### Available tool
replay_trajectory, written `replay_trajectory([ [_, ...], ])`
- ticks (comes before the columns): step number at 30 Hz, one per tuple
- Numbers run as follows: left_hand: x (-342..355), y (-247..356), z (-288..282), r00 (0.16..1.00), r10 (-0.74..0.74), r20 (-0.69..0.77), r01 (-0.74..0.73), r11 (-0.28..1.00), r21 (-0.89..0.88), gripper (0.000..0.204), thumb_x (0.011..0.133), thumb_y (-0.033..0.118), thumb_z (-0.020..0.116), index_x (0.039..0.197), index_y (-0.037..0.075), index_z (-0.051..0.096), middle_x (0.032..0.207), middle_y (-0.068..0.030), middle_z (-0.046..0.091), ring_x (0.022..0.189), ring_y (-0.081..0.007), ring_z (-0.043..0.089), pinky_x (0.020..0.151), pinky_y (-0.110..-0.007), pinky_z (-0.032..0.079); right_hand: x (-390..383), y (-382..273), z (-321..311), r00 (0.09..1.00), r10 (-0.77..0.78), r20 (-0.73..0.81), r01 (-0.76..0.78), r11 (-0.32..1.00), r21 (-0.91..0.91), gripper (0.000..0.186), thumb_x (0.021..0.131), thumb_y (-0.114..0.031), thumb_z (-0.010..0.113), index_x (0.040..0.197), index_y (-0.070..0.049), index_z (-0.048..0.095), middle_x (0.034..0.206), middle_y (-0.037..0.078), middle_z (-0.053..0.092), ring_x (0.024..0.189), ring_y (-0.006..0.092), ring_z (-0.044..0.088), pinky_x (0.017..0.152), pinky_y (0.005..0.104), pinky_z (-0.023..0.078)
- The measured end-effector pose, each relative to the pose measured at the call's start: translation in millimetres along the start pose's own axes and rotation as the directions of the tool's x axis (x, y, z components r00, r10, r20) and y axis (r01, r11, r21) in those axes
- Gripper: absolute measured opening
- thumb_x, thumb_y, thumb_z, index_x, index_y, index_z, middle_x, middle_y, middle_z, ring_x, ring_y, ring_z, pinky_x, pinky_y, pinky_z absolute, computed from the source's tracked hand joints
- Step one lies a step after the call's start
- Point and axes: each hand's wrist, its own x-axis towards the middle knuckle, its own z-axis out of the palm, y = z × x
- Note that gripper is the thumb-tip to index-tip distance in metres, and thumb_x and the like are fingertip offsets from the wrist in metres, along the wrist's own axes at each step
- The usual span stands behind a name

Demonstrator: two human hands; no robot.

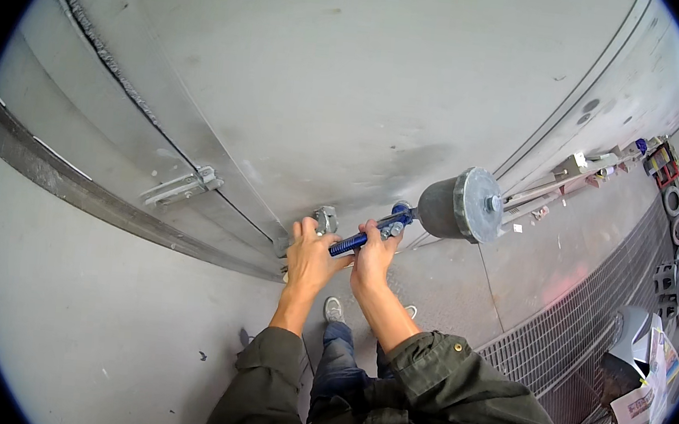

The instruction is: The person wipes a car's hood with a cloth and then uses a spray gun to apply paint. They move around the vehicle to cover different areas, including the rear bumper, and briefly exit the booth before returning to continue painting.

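Panel (312,70) across our far side, grating (557,331) right, latch (326,219) by our left hand (312,257), fingers bent, pinch unclear! Mid-scene, our right hand (373,259) grips the gun (402,211): blue handle (349,244), dull grey cup (444,208). It lies slantwise, handle near-left, cup far-right.

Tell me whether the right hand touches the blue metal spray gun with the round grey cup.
Touching. The head view shows the right hand gripping the spray gun, fingers lying across it.
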Motion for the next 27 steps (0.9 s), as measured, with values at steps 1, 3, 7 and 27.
replay_trajectory([
  [1,1,-2,1,1.0,-0.004,0.01,0.004,1.0,0.013,0.027,0.062,0.023,0.084,0.085,0.01,0.075,0.105,-0.0101,0.051,0.104,-0.0318,0.05,0.074,-0.042,0.053,-8,-5,4,1.0,0.014,0.018,-0.014,1.0,0.004,0.064,0.089,-0.01,0.059,0.142,-0.014,0.023,0.107,0.005,0.051,0.098,0.0155,0.052,0.081,0.0354,0.044],
  [3,2,-7,6,1.0,-0.01,0.029,0.009,0.999,0.032,0.028,0.062,0.022,0.084,0.085,0.01,0.075,0.105,-0.0101,0.051,0.104,-0.0323,0.05,0.073,-0.042,0.053,-22,-18,12,0.998,0.03,0.048,-0.028,0.998,-0.059,0.072,0.087,-0.008,0.059,0.144,-0.01,0.016,0.109,0.007,0.05,0.098,0.0166,0.052,0.084,0.0339,0.043],
  [7,2,-11,-1,0.999,-0.005,0.045,0.003,0.999,0.054,0.027,0.064,0.023,0.081,0.087,0.01,0.075,0.104,-0.0116,0.052,0.103,-0.0331,0.051,0.073,-0.042,0.053,-30,-39,14,0.972,0.045,0.233,0.02,0.963,-0.269,0.089,0.083,-0.006,0.06,0.15,-0.003,0.001,0.11,0.009,0.046,0.098,0.0191,0.051,0.088,0.0313,0.043],
  [27,-11,-51,63,0.998,0.045,-0.05,-0.062,0.906,-0.419,0.039,0.077,0.028,0.069,0.107,0.005,0.064,0.114,-0.0154,0.053,0.111,-0.0321,0.051,0.08,-0.044,0.051,-133,-97,203,-0.5,0.236,0.833,0.705,-0.448,0.55,0.012,0.074,-0.018,0.059,0.078,-0.007,0.056,0.08,0.002,0.056,0.09,0.0213,0.049,0.076,0.033,0.038],
])
